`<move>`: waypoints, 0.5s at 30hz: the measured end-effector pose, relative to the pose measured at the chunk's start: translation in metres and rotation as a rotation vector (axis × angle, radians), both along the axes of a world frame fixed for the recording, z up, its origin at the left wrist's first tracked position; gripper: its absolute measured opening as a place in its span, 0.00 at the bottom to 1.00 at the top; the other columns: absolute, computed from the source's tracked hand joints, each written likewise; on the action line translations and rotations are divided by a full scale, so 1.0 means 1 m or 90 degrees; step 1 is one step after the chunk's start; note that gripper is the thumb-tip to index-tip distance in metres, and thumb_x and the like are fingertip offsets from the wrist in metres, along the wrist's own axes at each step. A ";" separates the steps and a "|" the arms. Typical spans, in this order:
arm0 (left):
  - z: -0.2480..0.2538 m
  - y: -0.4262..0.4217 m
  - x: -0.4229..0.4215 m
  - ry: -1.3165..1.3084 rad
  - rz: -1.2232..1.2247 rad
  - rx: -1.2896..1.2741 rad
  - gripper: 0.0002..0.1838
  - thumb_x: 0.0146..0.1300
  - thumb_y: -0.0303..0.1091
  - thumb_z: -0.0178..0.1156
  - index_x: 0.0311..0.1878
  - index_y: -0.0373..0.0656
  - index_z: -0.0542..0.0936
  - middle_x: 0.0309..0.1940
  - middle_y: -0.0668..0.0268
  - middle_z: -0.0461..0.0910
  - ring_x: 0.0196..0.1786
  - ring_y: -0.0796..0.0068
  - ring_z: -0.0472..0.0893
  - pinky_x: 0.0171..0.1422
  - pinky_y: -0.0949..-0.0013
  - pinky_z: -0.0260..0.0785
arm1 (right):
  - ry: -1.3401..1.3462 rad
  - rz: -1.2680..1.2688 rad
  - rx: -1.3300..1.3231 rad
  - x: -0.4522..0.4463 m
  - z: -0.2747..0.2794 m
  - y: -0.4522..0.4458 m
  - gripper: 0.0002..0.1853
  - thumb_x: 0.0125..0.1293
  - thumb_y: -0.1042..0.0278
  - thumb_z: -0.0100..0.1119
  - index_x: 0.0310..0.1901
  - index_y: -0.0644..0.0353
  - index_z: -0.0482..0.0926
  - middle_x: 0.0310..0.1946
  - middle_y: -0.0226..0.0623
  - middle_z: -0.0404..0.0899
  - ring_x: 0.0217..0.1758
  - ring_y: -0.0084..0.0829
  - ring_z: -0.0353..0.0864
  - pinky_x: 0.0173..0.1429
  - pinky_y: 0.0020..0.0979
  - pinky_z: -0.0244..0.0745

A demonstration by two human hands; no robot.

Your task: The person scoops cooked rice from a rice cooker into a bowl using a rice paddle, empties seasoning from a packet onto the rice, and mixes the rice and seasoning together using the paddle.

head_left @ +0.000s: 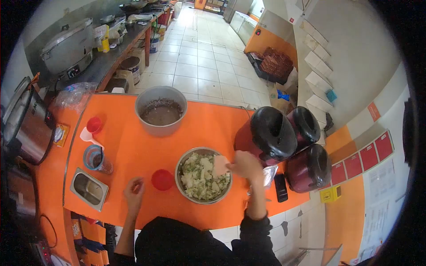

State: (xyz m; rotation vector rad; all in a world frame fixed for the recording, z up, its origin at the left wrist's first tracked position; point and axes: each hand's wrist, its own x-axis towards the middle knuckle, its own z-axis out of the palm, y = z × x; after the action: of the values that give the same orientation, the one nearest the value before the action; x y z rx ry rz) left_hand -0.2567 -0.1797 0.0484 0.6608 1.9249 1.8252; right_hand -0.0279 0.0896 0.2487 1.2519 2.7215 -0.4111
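A metal bowl (178, 186) on the orange table holds white rice mixed with green bits (202, 177). My right hand (247, 166) grips a pale pink rice paddle (219, 165), whose blade lies over the right side of the rice. Loosely curled, with a gap between thumb and fingers, my left hand (134, 191) holds nothing that I can see. Between it and the bowl stands a red cup (163, 180), which it does not touch.
A large grey pot (161, 126) with dark residue stands at the back. To the left are a steel container (88, 189), a plastic jug (98, 159), a white scoop (90, 136) and a small red cup (94, 125). Dark red rice cookers (266, 135) and a phone (281, 188) lie right.
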 end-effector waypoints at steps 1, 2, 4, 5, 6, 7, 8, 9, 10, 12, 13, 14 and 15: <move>0.023 0.019 0.016 -0.018 -0.019 0.054 0.13 0.55 0.17 0.59 0.44 0.36 0.78 0.42 0.58 0.80 0.43 0.69 0.80 0.49 0.73 0.72 | 0.081 0.094 -0.017 -0.004 -0.056 0.012 0.15 0.48 0.60 0.60 0.30 0.66 0.79 0.24 0.53 0.77 0.28 0.49 0.79 0.31 0.44 0.72; 0.046 0.041 0.029 0.192 -0.107 0.050 0.12 0.55 0.18 0.59 0.44 0.37 0.78 0.42 0.58 0.79 0.43 0.68 0.80 0.49 0.73 0.73 | 0.030 0.088 -0.005 -0.017 -0.075 0.011 0.14 0.49 0.61 0.61 0.31 0.65 0.80 0.26 0.53 0.78 0.31 0.49 0.80 0.34 0.44 0.73; 0.067 0.087 0.054 0.381 -0.229 0.064 0.12 0.55 0.20 0.61 0.44 0.39 0.78 0.42 0.59 0.79 0.42 0.67 0.80 0.47 0.72 0.74 | -0.068 0.082 0.030 -0.041 -0.100 0.018 0.13 0.50 0.63 0.61 0.33 0.64 0.81 0.31 0.52 0.80 0.36 0.49 0.82 0.40 0.44 0.76; 0.065 0.100 0.066 0.356 -0.268 0.073 0.12 0.55 0.20 0.61 0.43 0.39 0.79 0.42 0.59 0.79 0.41 0.66 0.81 0.45 0.70 0.75 | 0.048 0.073 -0.060 -0.023 -0.098 0.033 0.11 0.50 0.64 0.61 0.31 0.65 0.81 0.30 0.53 0.80 0.34 0.49 0.82 0.39 0.44 0.76; 0.066 0.105 0.071 0.301 -0.282 0.048 0.11 0.55 0.20 0.61 0.43 0.39 0.79 0.42 0.60 0.79 0.41 0.67 0.81 0.43 0.70 0.76 | 0.161 0.066 -0.155 -0.005 -0.095 0.048 0.10 0.50 0.66 0.61 0.29 0.65 0.81 0.30 0.54 0.80 0.33 0.49 0.82 0.37 0.44 0.76; 0.067 0.114 0.074 0.249 -0.288 0.028 0.11 0.55 0.20 0.61 0.43 0.39 0.79 0.42 0.60 0.78 0.40 0.67 0.81 0.42 0.69 0.76 | 0.049 0.066 -0.112 -0.012 -0.038 0.049 0.10 0.50 0.65 0.61 0.29 0.65 0.81 0.29 0.54 0.80 0.32 0.48 0.82 0.36 0.43 0.76; 0.067 0.120 0.076 0.194 -0.292 0.008 0.11 0.55 0.20 0.61 0.43 0.39 0.79 0.42 0.60 0.78 0.39 0.67 0.82 0.40 0.69 0.76 | -0.064 0.066 -0.070 -0.019 0.007 0.044 0.10 0.50 0.65 0.61 0.28 0.65 0.81 0.29 0.54 0.80 0.32 0.48 0.81 0.36 0.43 0.76; 0.064 0.124 0.075 0.201 -0.292 0.010 0.10 0.55 0.20 0.61 0.42 0.38 0.79 0.41 0.60 0.78 0.39 0.68 0.82 0.39 0.69 0.76 | -0.075 0.019 -0.072 -0.025 0.026 0.034 0.11 0.51 0.63 0.60 0.27 0.64 0.81 0.27 0.52 0.80 0.30 0.48 0.82 0.35 0.43 0.75; 0.059 0.127 0.073 0.208 -0.292 0.012 0.10 0.55 0.20 0.60 0.42 0.38 0.79 0.41 0.60 0.79 0.38 0.68 0.82 0.38 0.69 0.76 | -0.037 0.053 -0.043 -0.034 -0.028 0.032 0.12 0.51 0.62 0.60 0.26 0.64 0.81 0.26 0.52 0.80 0.30 0.48 0.81 0.34 0.43 0.76; 0.058 0.126 0.068 0.250 -0.286 -0.002 0.08 0.56 0.21 0.60 0.40 0.37 0.79 0.40 0.59 0.79 0.37 0.69 0.82 0.37 0.70 0.76 | 0.035 0.124 0.022 -0.063 -0.098 0.016 0.12 0.51 0.61 0.59 0.25 0.64 0.81 0.24 0.50 0.80 0.29 0.48 0.81 0.33 0.42 0.76; 0.064 0.126 0.065 0.287 -0.273 -0.011 0.08 0.56 0.21 0.60 0.40 0.37 0.79 0.39 0.59 0.80 0.37 0.69 0.82 0.37 0.71 0.76 | 0.021 0.136 -0.037 -0.059 -0.100 0.029 0.14 0.51 0.60 0.59 0.25 0.65 0.81 0.24 0.51 0.79 0.28 0.48 0.81 0.32 0.43 0.75; 0.065 0.124 0.063 0.320 -0.261 -0.023 0.07 0.56 0.21 0.60 0.39 0.36 0.80 0.38 0.59 0.80 0.37 0.70 0.82 0.37 0.71 0.76 | 0.007 0.144 -0.097 -0.055 -0.101 0.043 0.15 0.51 0.59 0.60 0.26 0.67 0.80 0.24 0.53 0.79 0.27 0.48 0.81 0.31 0.43 0.74; 0.062 0.119 0.061 0.273 -0.253 -0.031 0.07 0.56 0.22 0.61 0.39 0.37 0.80 0.37 0.60 0.80 0.36 0.70 0.82 0.37 0.72 0.76 | -0.005 0.146 -0.163 -0.050 -0.079 0.042 0.17 0.51 0.58 0.60 0.27 0.69 0.80 0.23 0.54 0.78 0.26 0.48 0.80 0.31 0.44 0.73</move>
State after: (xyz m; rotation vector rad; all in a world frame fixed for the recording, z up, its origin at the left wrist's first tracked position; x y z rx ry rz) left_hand -0.1958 -0.0607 0.1102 1.3975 1.8987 1.4666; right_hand -0.0777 0.1312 0.1695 0.8658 2.6580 -0.6967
